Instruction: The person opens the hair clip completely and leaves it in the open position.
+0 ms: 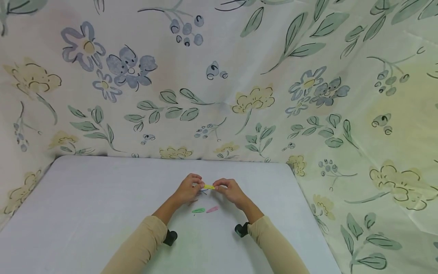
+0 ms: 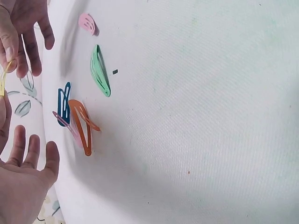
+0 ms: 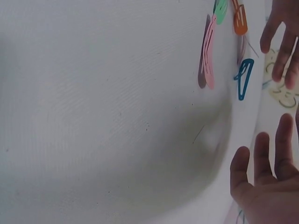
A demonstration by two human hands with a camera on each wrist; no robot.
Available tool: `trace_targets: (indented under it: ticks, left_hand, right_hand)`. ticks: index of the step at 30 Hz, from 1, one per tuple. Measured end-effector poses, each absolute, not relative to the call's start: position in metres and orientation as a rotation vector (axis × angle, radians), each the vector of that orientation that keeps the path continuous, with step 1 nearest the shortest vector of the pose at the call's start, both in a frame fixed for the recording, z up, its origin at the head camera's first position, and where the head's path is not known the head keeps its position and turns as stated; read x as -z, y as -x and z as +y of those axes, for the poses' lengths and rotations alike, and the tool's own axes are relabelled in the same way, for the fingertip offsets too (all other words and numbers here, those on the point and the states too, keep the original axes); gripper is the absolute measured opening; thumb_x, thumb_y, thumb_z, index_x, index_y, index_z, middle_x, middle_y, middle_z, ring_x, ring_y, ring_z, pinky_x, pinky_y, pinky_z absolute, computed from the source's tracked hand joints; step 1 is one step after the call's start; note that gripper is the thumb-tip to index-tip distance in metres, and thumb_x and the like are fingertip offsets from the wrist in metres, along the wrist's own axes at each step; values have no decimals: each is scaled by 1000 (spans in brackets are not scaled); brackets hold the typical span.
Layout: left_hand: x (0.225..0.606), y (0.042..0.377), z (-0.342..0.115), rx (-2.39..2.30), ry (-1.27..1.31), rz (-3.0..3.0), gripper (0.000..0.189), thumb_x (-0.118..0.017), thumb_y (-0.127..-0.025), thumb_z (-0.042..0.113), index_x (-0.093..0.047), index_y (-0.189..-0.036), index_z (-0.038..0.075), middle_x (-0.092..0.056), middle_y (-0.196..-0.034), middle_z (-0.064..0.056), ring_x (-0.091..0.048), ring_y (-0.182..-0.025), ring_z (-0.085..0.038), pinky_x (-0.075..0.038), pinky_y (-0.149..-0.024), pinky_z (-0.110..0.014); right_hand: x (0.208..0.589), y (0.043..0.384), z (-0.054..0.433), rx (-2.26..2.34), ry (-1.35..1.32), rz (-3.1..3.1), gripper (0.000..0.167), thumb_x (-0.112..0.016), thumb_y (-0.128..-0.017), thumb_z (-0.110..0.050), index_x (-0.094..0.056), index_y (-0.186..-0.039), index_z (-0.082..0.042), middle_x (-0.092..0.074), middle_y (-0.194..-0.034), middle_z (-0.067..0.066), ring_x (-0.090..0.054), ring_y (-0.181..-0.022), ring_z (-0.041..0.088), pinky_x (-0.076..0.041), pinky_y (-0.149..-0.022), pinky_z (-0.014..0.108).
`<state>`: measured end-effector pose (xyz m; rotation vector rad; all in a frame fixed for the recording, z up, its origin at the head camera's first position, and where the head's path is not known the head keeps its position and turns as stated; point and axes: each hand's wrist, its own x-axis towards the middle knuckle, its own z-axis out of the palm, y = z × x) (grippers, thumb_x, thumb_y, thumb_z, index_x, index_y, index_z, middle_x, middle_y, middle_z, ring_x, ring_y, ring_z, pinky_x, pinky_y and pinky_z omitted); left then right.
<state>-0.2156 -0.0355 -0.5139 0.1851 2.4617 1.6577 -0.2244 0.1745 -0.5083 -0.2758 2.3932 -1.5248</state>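
The flowered cloth (image 1: 219, 83) stands well beyond the green clip (image 1: 198, 210), and the white table (image 1: 102, 213) spreads all round it. Your left hand (image 1: 188, 189) is beyond the green clip and to its left, your right hand (image 1: 232, 191) beyond it and to its right. Each pinches one end of the yellow clip (image 1: 209, 187) between thumb and fingertip, the other fingers loose, so the yellow clip hangs above the table, beyond the green clip and slightly right of it.

Expect it to be light, thin and springy — probably coated metal, hard to snap but easy to bend crooked if you twist it. The smooth, narrow strip could slip, so take it by its two ends and leave the middle free to flex. You cannot tell whether it is fastened.

The head view shows both pinches, but your left hand hides much just past the green clip. The left wrist view shows what is there: an orange clip (image 2: 88, 130), a blue clip (image 3: 247, 78) and a mauve clip (image 2: 70, 128), bunched together. The right wrist view misses the yellow clip, yet gives you the pink clip (image 3: 209, 56), next to the green clip, at full length — and the left wrist view best shows a dark speck (image 2: 115, 72) just beside the green clip.
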Motion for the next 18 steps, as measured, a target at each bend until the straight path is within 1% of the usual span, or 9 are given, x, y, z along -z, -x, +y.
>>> trace_targets:
  ticks: [4,6,9,11,13,18]
  left_hand:
    - [515,216,-35,-1629,-201,2500,12,-65,-96,10,-71,-89,2,-55,-129,-11,-48,-128,-33,-35,-109,-52]
    - [516,216,-35,-1612,-215,2518,12,-66,-95,9,-71,-87,2,-55,-129,-13,-47,-128,-35,-32,-111,-53]
    - [518,217,-34,-1582,-231,2532,11,-66,-95,8,-70,-85,4,-54,-130,-13,-46,-130,-35,-31,-113,-53]
    - [520,217,-34,-1545,-269,2559,11,-66,-94,6,-69,-84,4,-53,-129,-14,-46,-129,-36,-31,-112,-53]
    - [522,216,-34,-1502,-308,2587,10,-66,-94,5,-69,-84,5,-53,-129,-14,-47,-128,-36,-33,-111,-53]
    - [526,213,-35,-1356,-415,2683,9,-68,-92,6,-71,-83,8,-55,-127,-13,-50,-124,-35,-37,-108,-52]
  right_hand:
    - [509,224,175,1503,302,2419,13,-63,-95,-4,-75,-102,-3,-70,-112,5,-56,-117,24,-38,-105,52]
    - [510,224,176,1475,319,2438,13,-63,-95,-5,-75,-101,-4,-69,-112,4,-56,-116,23,-41,-102,50]
    - [511,225,176,1423,361,2473,12,-63,-95,-5,-75,-100,-5,-68,-111,4,-56,-112,22,-45,-97,47]
    - [512,225,177,1377,397,2511,11,-64,-94,-4,-75,-98,-5,-68,-110,4,-57,-109,22,-46,-95,45]
    - [515,226,177,1315,457,2566,11,-64,-93,-2,-74,-96,-5,-67,-107,5,-58,-107,23,-47,-94,46]
    - [522,224,176,1145,524,2672,11,-66,-92,-1,-74,-91,-8,-65,-103,2,-57,-106,23,-43,-99,48]
